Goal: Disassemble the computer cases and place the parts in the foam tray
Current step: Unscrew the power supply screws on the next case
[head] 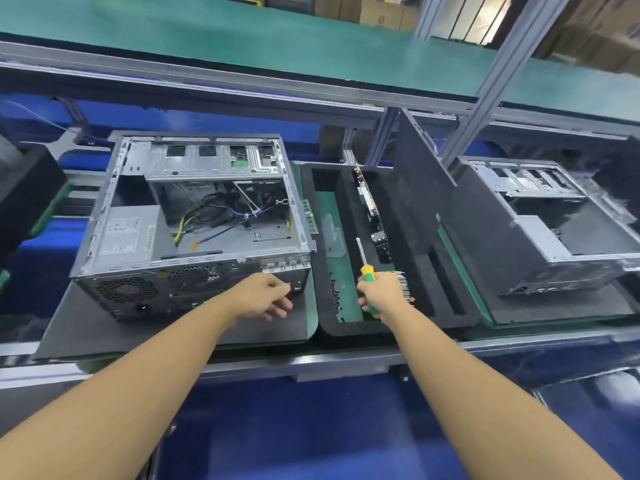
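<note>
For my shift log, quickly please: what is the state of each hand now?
Left hand: fingers curled at the rear of the computer case; whether it holds anything cannot be told.
Right hand: closed, holding the screwdriver.

Head-worn, close, forward and downward.

Finding no legible text. Noting white label (117, 235) in computer case (194, 282) left of foam tray (349, 334), print blurring beyond reading; barcode strip (403, 284) inside foam tray, digits not resolving.
</note>
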Demonstrator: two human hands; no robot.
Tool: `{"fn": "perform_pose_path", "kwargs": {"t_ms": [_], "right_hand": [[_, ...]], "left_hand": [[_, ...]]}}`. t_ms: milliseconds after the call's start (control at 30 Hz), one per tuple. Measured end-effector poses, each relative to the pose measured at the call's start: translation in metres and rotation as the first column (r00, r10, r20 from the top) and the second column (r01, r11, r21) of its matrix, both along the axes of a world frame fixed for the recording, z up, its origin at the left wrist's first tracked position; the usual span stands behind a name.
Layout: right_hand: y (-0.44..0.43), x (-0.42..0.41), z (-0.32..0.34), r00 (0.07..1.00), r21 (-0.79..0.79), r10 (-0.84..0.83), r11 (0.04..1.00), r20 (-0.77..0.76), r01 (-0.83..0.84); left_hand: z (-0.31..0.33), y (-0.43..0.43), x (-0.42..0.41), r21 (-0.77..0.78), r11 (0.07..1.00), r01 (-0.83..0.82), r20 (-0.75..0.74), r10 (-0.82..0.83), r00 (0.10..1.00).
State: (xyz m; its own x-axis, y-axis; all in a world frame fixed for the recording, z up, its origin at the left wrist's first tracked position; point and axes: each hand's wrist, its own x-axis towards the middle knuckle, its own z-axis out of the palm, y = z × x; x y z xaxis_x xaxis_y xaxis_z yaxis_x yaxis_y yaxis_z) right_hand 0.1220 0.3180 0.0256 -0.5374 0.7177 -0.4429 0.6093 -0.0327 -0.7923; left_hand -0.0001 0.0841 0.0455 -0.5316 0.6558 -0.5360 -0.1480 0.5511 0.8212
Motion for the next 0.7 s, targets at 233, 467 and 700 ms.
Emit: {"fn": "perform_pose_path", "kwargs": {"t_ms": [233, 467, 700], "right_hand": [[-0.036, 0.000, -0.001, 0.955, -0.185, -0.162, 0.976, -0.249, 0.117], [-0.116, -0.018, 0.013, 0.813, -0.458, -0.321, 0.886, -0.485, 0.076], [-0.190, -0.022, 0.008, 0.777, -0.424, -0.291, 0.905, -0.559, 0.034]], "left_hand": [[0.032, -0.031, -0.009, -0.068, 0.971, 0.228, 0.072, -0.223, 0.972], [0.108, -0.096, -0.038, 0.112, 0.988, 0.109, -0.492, -0.040, 0.870], [0.104, -0.188, -0.103, -0.634, 0.773, 0.025, -0.711, -0.595, 0.375]]}}
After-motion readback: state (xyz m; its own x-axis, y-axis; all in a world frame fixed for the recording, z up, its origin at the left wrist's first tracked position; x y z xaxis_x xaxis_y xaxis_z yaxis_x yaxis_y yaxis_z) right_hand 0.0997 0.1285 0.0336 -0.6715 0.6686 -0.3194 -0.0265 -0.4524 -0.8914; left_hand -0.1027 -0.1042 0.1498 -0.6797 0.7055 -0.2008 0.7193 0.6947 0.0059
